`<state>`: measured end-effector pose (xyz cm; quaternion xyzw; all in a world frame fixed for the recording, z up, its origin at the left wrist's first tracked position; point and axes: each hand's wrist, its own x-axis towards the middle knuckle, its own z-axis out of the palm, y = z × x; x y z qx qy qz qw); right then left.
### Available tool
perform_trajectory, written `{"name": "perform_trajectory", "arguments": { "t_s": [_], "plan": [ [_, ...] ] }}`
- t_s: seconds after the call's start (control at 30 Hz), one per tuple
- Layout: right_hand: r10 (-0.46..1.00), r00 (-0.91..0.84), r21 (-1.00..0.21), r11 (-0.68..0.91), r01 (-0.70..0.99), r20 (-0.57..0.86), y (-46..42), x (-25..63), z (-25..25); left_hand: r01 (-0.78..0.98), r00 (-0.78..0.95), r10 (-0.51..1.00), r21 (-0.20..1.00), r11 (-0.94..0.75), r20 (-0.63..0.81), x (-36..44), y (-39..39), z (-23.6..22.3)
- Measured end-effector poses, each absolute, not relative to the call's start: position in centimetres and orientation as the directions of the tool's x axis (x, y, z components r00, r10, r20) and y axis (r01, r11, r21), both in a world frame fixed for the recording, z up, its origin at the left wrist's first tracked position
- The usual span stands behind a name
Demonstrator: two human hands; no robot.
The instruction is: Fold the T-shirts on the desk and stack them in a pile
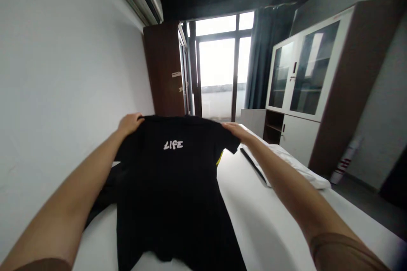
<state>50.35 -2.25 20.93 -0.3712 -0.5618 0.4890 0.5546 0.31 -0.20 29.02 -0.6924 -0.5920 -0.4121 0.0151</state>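
Note:
A black T-shirt (171,190) with small white lettering hangs spread out in front of me, over a white table (254,211). My left hand (130,123) grips its left shoulder, fingers closed on the cloth. At the opposite shoulder, my right hand (235,130) is closed on the fabric; the sleeve droops beside it. The shirt's lower hem hangs toward me, near the bottom of the view. Behind the shirt at the left, more dark cloth (106,194) lies on the table. A bit of yellow shows past the shirt's right edge.
White cloth (291,163) lies on the table's right side, with a dark strip (254,165) beside it. A white wall (57,72) runs close along the left. Brown cabinet (163,67) and glass-door cabinet (302,72) flank the window. A white roll (345,161) leans at the right.

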Motion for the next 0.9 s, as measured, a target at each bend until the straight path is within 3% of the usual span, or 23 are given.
{"name": "perform_trajectory", "arguments": {
  "t_s": [0.1, 0.17, 0.2, 0.37, 0.53, 0.6, 0.7, 0.9],
  "plan": [
    [0.967, -0.126, -0.918, 0.251, 0.308, 0.222, -0.1, 49.4, 13.0, 0.798, -0.109, 0.909, 0.581, -0.160, 0.401, 1.9, 1.4, 18.2],
    [0.986, -0.049, -0.732, 0.151, 0.665, 0.159, 0.4, 49.2, 8.5, 0.802, -0.126, 0.946, 0.591, -0.080, 0.299, 3.3, 1.2, 11.4],
    [0.992, -0.023, -0.693, 0.105, 0.713, 0.127, 0.5, 49.1, 6.5, 0.810, -0.119, 0.961, 0.584, -0.050, 0.248, 4.1, 0.8, 8.3],
    [0.994, 0.079, -0.524, -0.027, 0.851, 0.077, 0.3, 48.5, 0.1, 0.856, 0.000, 0.994, 0.515, -0.058, 0.112, 7.8, -0.8, -2.5],
    [0.959, 0.031, -0.270, 0.048, 0.962, 0.281, 0.3, 47.8, -1.5, 0.909, 0.002, 0.984, 0.410, -0.077, 0.180, 9.4, -1.5, -5.8],
    [0.939, -0.039, -0.197, 0.112, 0.974, 0.341, 0.0, 47.4, -1.5, 0.896, 0.042, 0.971, 0.422, -0.141, 0.235, 10.3, -2.2, -6.2],
    [0.936, -0.172, -0.199, 0.240, 0.950, 0.308, -0.4, 46.1, -1.8, 0.855, 0.189, 0.962, 0.450, -0.260, 0.197, 12.2, -3.7, -7.0],
    [0.958, -0.261, -0.198, 0.281, 0.939, 0.121, -0.6, 42.9, -4.2, 0.916, 0.306, 0.952, 0.268, -0.298, 0.013, 14.3, -4.7, -8.1]
  ]
}}
